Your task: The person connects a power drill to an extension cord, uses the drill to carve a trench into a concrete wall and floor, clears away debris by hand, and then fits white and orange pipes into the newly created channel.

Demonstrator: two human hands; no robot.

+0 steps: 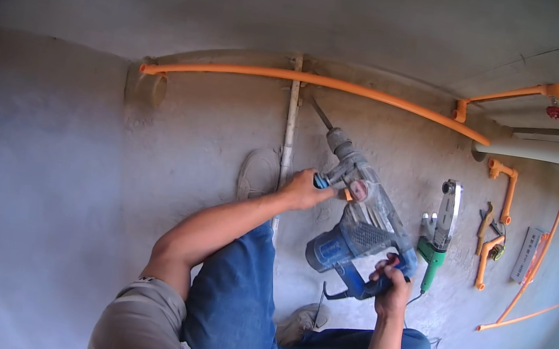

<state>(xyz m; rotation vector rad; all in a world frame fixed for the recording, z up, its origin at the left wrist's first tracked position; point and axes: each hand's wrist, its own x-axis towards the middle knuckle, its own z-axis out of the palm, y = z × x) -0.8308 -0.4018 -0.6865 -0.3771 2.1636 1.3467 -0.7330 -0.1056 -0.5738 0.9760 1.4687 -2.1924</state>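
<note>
A long orange plastic pipe (pixel 323 81) runs along the grey concrete floor (pixel 62 162) by the wall. The blue-and-grey rotary hammer drill (pixel 359 224) points its bit towards it. The left hand (pixel 305 190) wraps its side handle; the right hand (pixel 391 284) clasps the rear grip, drill body between both.

Bare floor (pixel 41 159) lies open toward 9 o'clock; at 12 the orange pipe (pixel 323 83) blocks, at 3 a green tool (pixel 440 233) and fittings (pixel 493 230).
</note>
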